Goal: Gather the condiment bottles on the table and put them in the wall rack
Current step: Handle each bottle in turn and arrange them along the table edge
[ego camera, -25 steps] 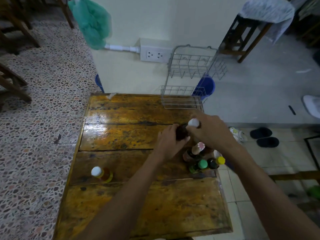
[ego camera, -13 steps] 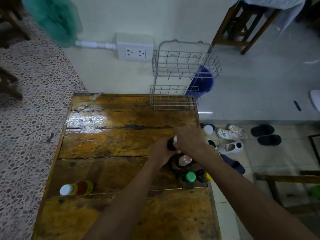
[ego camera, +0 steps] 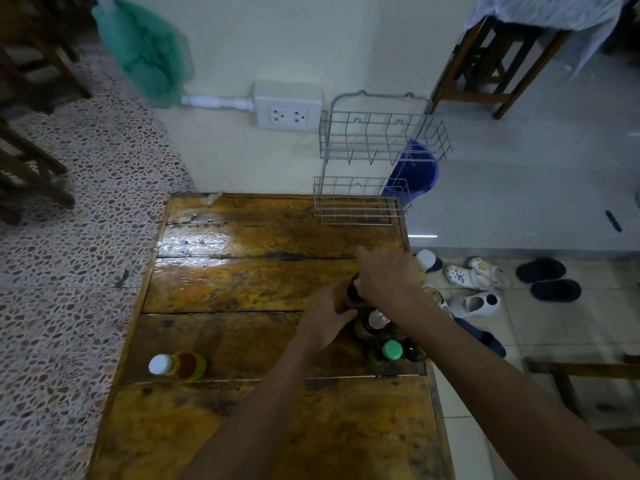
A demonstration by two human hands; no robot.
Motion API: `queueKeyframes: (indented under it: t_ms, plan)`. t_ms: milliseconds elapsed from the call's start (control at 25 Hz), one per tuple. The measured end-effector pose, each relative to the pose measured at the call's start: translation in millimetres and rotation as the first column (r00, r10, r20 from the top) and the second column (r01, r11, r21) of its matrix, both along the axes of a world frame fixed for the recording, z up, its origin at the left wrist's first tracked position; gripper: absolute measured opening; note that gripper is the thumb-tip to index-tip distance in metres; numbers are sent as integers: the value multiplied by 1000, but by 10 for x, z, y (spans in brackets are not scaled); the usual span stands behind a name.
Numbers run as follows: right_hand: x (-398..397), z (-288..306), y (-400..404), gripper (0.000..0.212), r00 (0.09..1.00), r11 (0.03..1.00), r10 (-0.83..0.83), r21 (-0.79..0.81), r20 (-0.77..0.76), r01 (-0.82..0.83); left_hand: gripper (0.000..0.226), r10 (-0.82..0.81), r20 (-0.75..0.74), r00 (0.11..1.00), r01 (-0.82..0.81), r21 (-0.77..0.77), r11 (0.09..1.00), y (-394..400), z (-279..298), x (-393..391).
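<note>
A dark bottle point(ego camera: 354, 292) stands near the right edge of the wooden table point(ego camera: 242, 282). My right hand point(ego camera: 389, 277) grips it from above, covering its cap. My left hand point(ego camera: 327, 315) curls round its lower body from the left. Just behind them toward me stand a brown bottle with a pale cap point(ego camera: 375, 322), a green-capped bottle point(ego camera: 389, 351) and a dark bottle point(ego camera: 414, 351). A white-capped bottle of amber sauce point(ego camera: 178, 366) stands alone at the table's left. The two-tier wire wall rack point(ego camera: 377, 157) hangs on the wall beyond the table's far right corner; I see nothing in it.
A white socket box point(ego camera: 287, 105) and a green plastic bag point(ego camera: 145, 57) are on the wall left of the rack. A blue bucket point(ego camera: 414, 174) sits behind the rack. Shoes point(ego camera: 474, 275) lie on the floor right of the table. Wooden chairs point(ego camera: 31, 168) stand at the left.
The view has shifted slightly, so rack and table sit a little differently in frame. Both hands stay on the dark bottle; my right hand has slid over its white cap, which showed a second ago.
</note>
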State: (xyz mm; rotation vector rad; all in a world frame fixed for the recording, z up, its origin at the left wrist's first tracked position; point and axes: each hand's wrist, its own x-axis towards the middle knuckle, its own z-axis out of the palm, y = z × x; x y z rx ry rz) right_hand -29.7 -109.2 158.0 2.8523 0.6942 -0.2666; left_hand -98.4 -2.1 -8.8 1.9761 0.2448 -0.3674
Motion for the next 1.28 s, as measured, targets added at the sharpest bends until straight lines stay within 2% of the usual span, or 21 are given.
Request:
queueKeyframes:
  t_ms: [120,320,520,640,760,880,1000,1080,1160,1280]
  plan:
    - [-282,110,301,25,992,994,91,55,90,-96,64,153,-150,977,-157,-17,987,310,-71,-483]
    - [-1020,0,1196,32,946,933,322,156,43,-325,39,444,-240,863,-458,-1,889,1056,-243,-1621]
    - [-1539,-234,1963,30,875,856,484,198,21,-478,22,643,-234,729,-662,-1,750,1614,-211,-2331]
    - [-1682,-373,2163,35,850,824,524,217,58,-523,31,686,-171,708,-697,-9,717,1820,-146,-2343]
    - [-1751,-488,2257,44,810,773,585,271,47,-574,36,667,-92,740,-671,-30,741,2006,-105,-2240]
    - [-1792,-530,2248,36,788,743,612,296,63,-600,31,572,-53,819,-574,-61,817,2109,-103,-2131]
    - [-1793,-593,2135,26,754,724,648,222,107,-653,37,488,-41,872,-488,14,873,2146,-148,-2030]
    - [-1761,-656,2004,30,773,747,627,207,96,-632,43,414,-19,910,-414,21,910,2173,-163,-1974]
    - [-1697,-688,1835,35,809,780,580,225,92,-584,46,275,11,961,-274,-11,962,2177,-183,-1951]
    - [-1502,-653,1542,36,861,821,491,261,129,-507,49,90,-40,995,-95,-140,986,2043,-173,-1936]
